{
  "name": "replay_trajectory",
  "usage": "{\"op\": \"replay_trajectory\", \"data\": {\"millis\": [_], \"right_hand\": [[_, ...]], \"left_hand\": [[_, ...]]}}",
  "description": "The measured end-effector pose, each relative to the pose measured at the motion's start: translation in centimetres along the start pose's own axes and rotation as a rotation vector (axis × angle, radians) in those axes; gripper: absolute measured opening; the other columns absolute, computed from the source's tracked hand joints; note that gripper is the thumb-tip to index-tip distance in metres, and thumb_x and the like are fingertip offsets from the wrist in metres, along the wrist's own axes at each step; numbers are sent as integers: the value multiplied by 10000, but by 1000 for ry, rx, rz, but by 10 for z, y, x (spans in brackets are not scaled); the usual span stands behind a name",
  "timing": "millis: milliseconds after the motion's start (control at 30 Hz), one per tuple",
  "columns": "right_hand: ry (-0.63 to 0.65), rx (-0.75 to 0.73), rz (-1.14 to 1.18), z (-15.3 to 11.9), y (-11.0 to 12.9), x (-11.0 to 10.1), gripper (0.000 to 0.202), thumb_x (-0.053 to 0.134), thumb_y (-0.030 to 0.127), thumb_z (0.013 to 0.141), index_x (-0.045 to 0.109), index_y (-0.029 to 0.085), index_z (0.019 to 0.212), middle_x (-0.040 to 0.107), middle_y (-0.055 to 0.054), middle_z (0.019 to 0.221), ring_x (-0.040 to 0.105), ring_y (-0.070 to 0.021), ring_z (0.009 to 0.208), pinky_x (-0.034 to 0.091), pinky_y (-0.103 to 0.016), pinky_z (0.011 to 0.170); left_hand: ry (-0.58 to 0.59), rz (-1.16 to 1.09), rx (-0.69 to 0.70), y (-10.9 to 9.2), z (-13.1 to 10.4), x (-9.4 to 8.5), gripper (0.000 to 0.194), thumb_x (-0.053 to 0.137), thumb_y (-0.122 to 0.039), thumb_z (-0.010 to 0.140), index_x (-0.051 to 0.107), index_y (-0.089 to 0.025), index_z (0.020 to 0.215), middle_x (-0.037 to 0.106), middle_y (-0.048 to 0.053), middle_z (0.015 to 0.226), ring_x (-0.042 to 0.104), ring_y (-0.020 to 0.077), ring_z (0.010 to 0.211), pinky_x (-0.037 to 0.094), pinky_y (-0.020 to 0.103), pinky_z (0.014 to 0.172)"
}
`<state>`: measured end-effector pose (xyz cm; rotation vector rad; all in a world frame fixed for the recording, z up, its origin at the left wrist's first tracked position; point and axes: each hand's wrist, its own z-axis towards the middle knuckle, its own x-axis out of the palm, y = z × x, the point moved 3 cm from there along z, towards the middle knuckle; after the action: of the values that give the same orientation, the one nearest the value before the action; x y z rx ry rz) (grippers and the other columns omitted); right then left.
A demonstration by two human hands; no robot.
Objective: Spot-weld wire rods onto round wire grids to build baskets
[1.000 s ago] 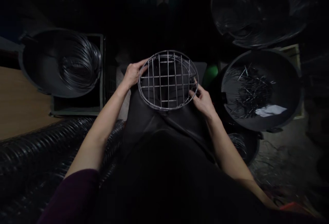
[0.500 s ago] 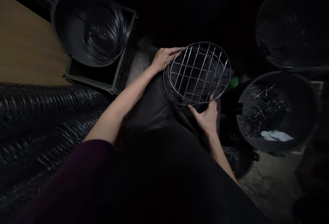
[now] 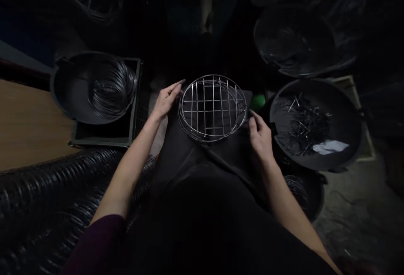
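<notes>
A round wire grid [image 3: 213, 106] lies over several thin wire rings [image 3: 186, 129], on dark cloth in front of my body. To its left is my left hand [image 3: 166, 99], fingers stretched toward the rim and apart from one another; whether the fingertips touch the rim is hard to tell. My right hand [image 3: 260, 137] is just off the grid's right edge, its thumb and forefinger apart, with nothing seen between them.
At left, a basin of coiled wire [image 3: 110, 87] rests on a crate [image 3: 131, 138]. Bundled rings [image 3: 57, 178] lie lower left. A basin [image 3: 347, 119] at right holds short wire pieces [image 3: 304, 123] and a white scrap [image 3: 330, 147]. Another basin [image 3: 293, 41] stands behind.
The view has shifted, and the grid now appears further left and more level. My right hand has come off the near rim and moved to the right side; my left hand has slid down along the left side.
</notes>
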<state>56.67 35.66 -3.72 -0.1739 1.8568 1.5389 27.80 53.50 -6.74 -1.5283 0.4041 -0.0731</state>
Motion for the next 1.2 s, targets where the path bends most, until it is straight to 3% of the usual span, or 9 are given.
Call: {"op": "replay_trajectory", "data": {"millis": [67, 167, 333, 467, 667, 833, 1000, 1133, 1200], "right_hand": [[32, 6, 57, 14, 7, 2, 497, 489, 541, 927, 616, 230, 1292, 618, -92, 1321, 546, -253, 1265, 402, -495, 1117], [64, 54, 196, 23, 11, 10, 508, 595, 510, 871, 630, 212, 1281, 645, -99, 1279, 607, -263, 1180, 459, -487, 1070], [38, 196, 391, 17, 12, 12, 541, 571, 544, 887, 615, 211, 1311, 732, -82, 1010, 699, -227, 845, 592, -437, 812], [23, 163, 410, 18, 17, 10, 551, 688, 522, 825, 635, 220, 1283, 714, -74, 1114, 679, -233, 999, 560, -423, 925], [63, 120, 362, 24, 14, 16, 526, 644, 510, 857, 624, 234, 1303, 660, -73, 1264, 623, -259, 1155, 514, -472, 1013], [55, 50, 200, 25, 7, 19, 488, 629, 437, 861, 634, 214, 1295, 637, -63, 1307, 568, -250, 1251, 398, -468, 1136], [-8, 10, 180, 26, -10, 28, 467, 621, 447, 838, 672, 182, 1218, 662, -82, 1256, 598, -252, 1204, 437, -448, 1101], [-142, -19, -9, 3, -9, 25, 427, 536, 471, 894, 682, 196, 1185, 688, -93, 1148, 635, -251, 1103, 486, -452, 1030], [-96, -53, -122, -16, -2, 22, 453, 483, 474, 922, 651, 200, 1242, 672, -110, 1165, 618, -264, 1118, 471, -477, 1035]], "left_hand": [[92, 40, 32, -11, 3, 1, 587, 615, -600, 854, 669, -173, 1253, 711, 92, 1196, 664, 255, 1119, 498, 355, 1013], [129, 110, 60, -22, 6, 1, 563, 645, -573, 842, 682, -175, 1238, 675, 87, 1268, 620, 271, 1210, 453, 367, 1085], [168, 243, 95, -28, 6, 2, 551, 622, -526, 874, 636, -182, 1304, 642, 67, 1311, 601, 267, 1241, 436, 373, 1108], [195, 288, 102, -30, 14, 8, 519, 611, -520, 881, 650, -198, 1286, 650, 50, 1302, 597, 260, 1247, 441, 365, 1101], [284, 342, 133, -34, 30, 12, 433, 588, -460, 912, 661, -220, 1265, 679, 42, 1262, 638, 241, 1187, 463, 369, 1069], [253, 403, 179, -22, 29, 14, 407, 560, -456, 932, 660, -245, 1264, 683, 24, 1258, 642, 238, 1181, 480, 365, 1052], [170, 290, 234, 1, 27, 21, 499, 485, -545, 949, 634, -216, 1294, 660, 51, 1298, 614, 233, 1224, 458, 370, 1082], [152, 268, 244, 12, 27, 25, 525, 466, -595, 940, 647, -227, 1268, 684, 60, 1245, 626, 251, 1205, 467, 403, 1067], [144, 263, 251, 13, 27, 25, 534, 469, -613, 931, 652, -231, 1256, 697, 58, 1211, 635, 255, 1189, 475, 416, 1057]]}}
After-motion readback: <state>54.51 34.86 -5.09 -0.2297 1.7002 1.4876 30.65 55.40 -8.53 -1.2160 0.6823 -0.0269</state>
